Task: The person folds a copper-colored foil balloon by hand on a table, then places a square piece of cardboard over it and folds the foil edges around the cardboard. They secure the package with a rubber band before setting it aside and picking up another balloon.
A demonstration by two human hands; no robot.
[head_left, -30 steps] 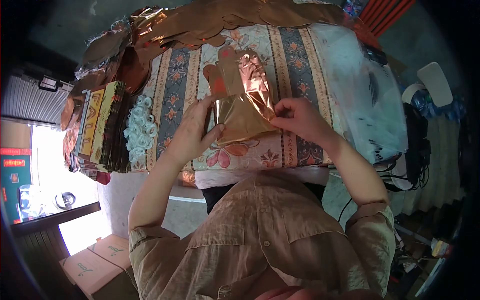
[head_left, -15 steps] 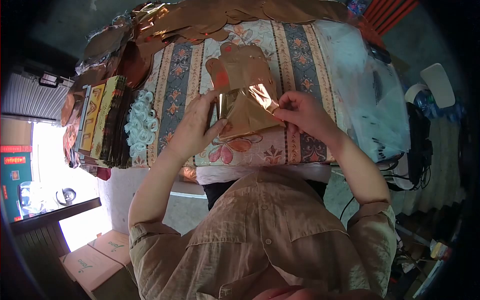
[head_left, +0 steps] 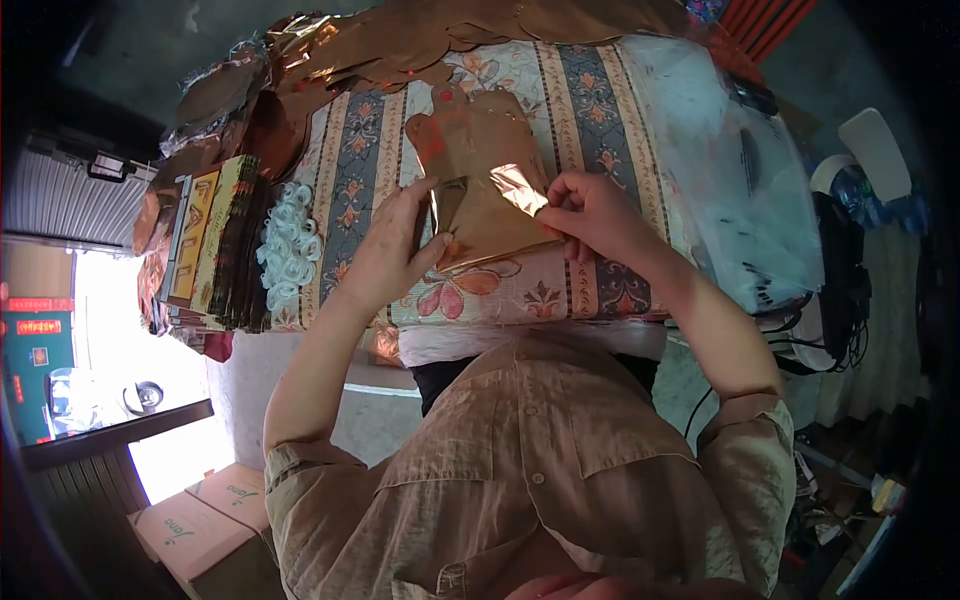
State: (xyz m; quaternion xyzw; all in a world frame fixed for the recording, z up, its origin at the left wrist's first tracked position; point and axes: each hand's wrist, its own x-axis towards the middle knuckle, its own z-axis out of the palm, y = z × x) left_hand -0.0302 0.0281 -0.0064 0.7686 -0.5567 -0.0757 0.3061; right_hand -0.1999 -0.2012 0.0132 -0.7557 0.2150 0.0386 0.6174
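A shiny copper-gold foil piece with a scalloped top lies on the patterned cloth, in front of my body. At its left edge rests my left hand, thumb and fingers spread apart, the thumb touching the lower left corner. My right hand pinches the right edge of the foil between thumb and fingers. Bright light reflects off the foil beside the right fingertips. Red marks show near its upper left.
Left of the hands stand a bundle of printed yellow-and-brown packets and a pile of white curled rings. Copper foil pieces line the far edge. Clear plastic bags lie at the right. Cardboard boxes sit at lower left.
The right hand has shifted slightly left and up with the foil's edge. The foil's folds and reflections have changed, its middle looking flatter. The left hand stays at the left edge.
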